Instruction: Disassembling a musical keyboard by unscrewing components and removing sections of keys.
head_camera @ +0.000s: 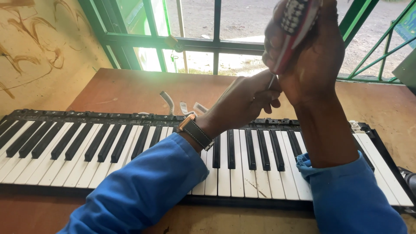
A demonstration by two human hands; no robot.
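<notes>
Blue sleeves (143, 190) cross a keyboard (242, 164) on the desk (130, 89). Right hand (310, 56) grips a red-handled screwdriver (297, 26); left hand (245, 102) pinches its metal shaft.

Red-handled screwdriver (289, 41) upright, tip down; held above bare keyboard keybed (242, 160).

The screwdriver (297, 26) handle is cut off by the top edge; its tip is hidden between the right hand (310, 56) and the left hand (242, 102). The keyboard (108, 147) runs past the left edge. The sleeves conceal several keys.
</notes>
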